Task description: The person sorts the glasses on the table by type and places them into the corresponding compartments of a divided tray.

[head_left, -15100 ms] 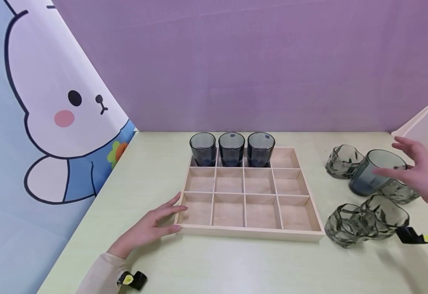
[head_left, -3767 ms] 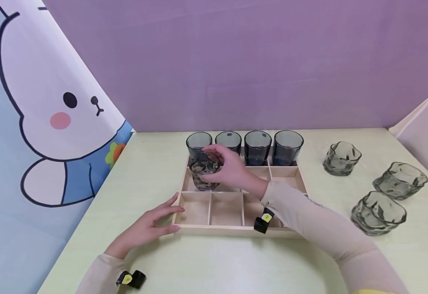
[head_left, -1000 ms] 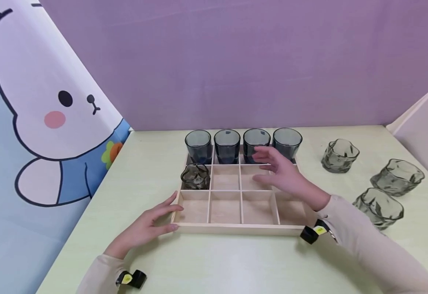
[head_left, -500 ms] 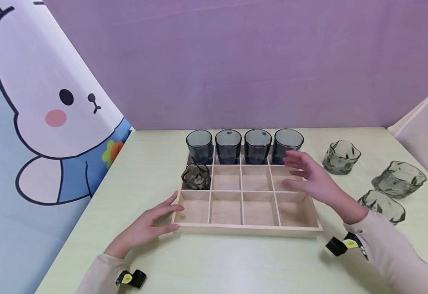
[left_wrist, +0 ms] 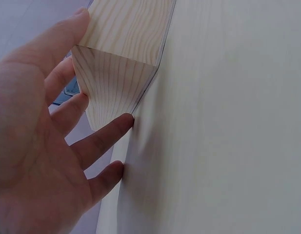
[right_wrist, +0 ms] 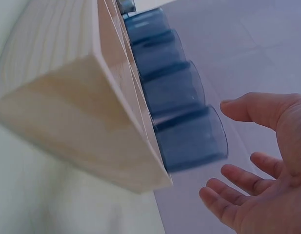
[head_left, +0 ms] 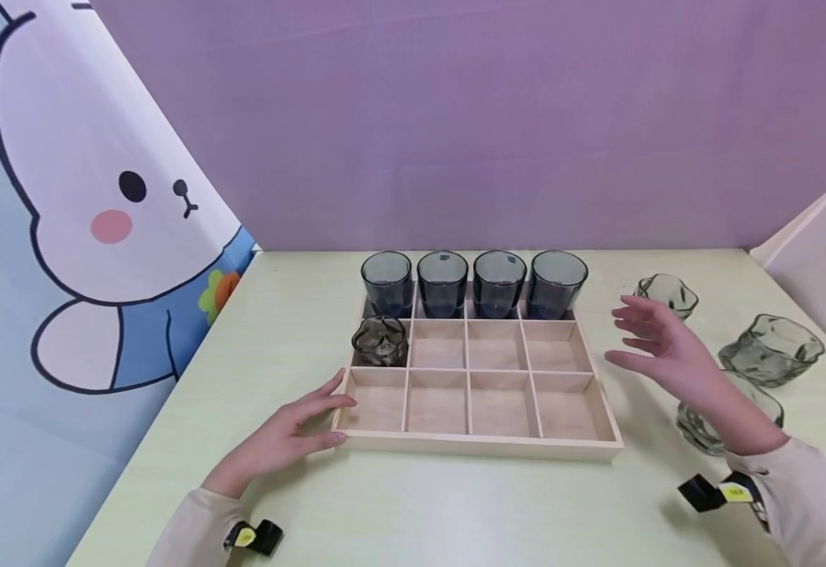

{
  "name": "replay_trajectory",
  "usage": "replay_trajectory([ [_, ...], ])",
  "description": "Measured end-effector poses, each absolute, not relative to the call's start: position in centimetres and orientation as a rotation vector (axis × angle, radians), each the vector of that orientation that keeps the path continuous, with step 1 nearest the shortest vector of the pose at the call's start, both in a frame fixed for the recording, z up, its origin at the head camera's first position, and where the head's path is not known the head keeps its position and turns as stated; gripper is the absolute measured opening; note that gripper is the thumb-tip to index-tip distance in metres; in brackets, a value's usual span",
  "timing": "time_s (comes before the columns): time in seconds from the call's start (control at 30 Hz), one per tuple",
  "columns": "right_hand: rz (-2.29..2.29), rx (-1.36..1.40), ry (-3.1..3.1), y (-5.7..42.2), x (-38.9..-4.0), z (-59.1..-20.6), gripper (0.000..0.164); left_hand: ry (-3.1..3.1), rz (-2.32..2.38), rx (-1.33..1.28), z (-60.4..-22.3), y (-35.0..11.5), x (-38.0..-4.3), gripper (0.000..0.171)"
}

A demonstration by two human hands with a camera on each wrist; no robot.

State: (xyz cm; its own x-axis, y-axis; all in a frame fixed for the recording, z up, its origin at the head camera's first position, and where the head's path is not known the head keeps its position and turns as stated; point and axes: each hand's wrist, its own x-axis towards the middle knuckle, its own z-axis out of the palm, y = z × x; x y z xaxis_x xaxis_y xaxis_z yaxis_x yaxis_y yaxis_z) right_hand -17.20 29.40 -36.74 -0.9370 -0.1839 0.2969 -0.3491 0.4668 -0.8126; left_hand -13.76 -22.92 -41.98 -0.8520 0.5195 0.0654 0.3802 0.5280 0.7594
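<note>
A wooden compartment tray (head_left: 476, 446) lies on the table, with my left hand (head_left: 281, 441) resting against its left front corner; in the left wrist view the fingers (left_wrist: 104, 141) touch its wooden side. Several smooth blue-grey glasses (head_left: 442, 287) fill the back row. One wavy dark glass (head_left: 380, 342) sits in the leftmost middle compartment. My right hand (head_left: 682, 362) is in the air right of the tray, fingers spread and holding nothing. It partly covers a wavy glass (head_left: 671, 291) behind it and another wavy glass (head_left: 760, 394) under the wrist.
A third wavy glass (head_left: 772, 350) stands on the table (head_left: 455, 512) at the far right. Behind the table hangs a purple cloth (head_left: 483, 126), and a cartoon-print cloth (head_left: 101, 260) covers the left side.
Empty-handed, my right hand has moved right from over the tray toward the loose glasses. Earlier it set the wavy glass in the middle row, after a fourth blue-grey glass joined the back row.
</note>
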Motion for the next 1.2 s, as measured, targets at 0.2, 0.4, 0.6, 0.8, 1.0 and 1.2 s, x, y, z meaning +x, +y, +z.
replay_trajectory([
  [0.2, 1.403, 0.419, -2.581, 31.4, -16.4, -36.9, 0.075, 2.595, 1.225, 0.773, -41.9, -22.9, -13.8, 0.044],
  [0.4, 1.382, 0.444, -2.566, 33.2, -16.1, -36.7, 0.075, 2.589, 1.23, 0.767, -42.0, -22.9, -13.8, 0.044],
  [0.6, 1.233, 0.434, -2.653, 35.1, -15.6, -36.4, 0.079, 2.584, 1.233, 0.76, -42.1, -22.9, -13.8, 0.045],
  [0.8, 1.047, 0.38, -2.851, 37.4, -14.8, -36.3, 0.077, 2.585, 1.234, 0.764, -42.1, -22.9, -13.8, 0.045],
  [1.0, 1.036, 0.481, -2.961, 40.0, -14.1, -37.0, 0.089, 2.589, 1.233, 0.766, -42.0, -22.9, -13.8, 0.045],
  [1.2, 1.167, 0.752, -2.948, 42.5, -14.0, -38.4, 0.104, 2.58, 1.24, 0.756, -41.9, -22.9, -13.8, 0.045],
])
